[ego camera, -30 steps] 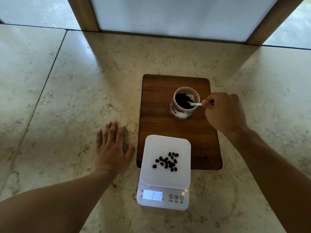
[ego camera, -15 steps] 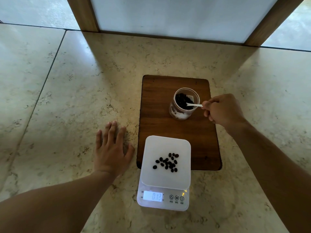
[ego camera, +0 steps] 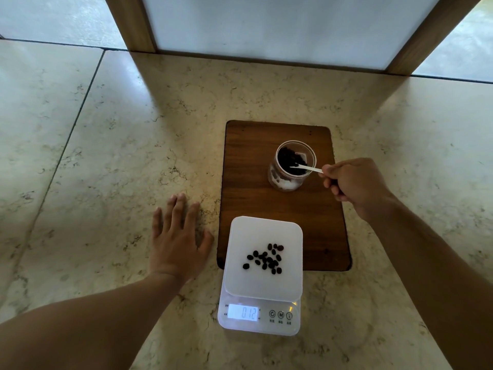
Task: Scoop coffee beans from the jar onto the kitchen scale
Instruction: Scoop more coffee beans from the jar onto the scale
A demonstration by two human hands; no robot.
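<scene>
"012" glows on the scale display; buttons read C, M.

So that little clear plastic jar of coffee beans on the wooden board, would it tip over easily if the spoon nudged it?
Probably fairly easily. The clear plastic jar looks small and light, and nothing steadies it: the left hand lies flat on the counter. The white spoon held by the right hand leans on its rim, which could lever it. The beans inside likely add some stabilising weight.
</scene>
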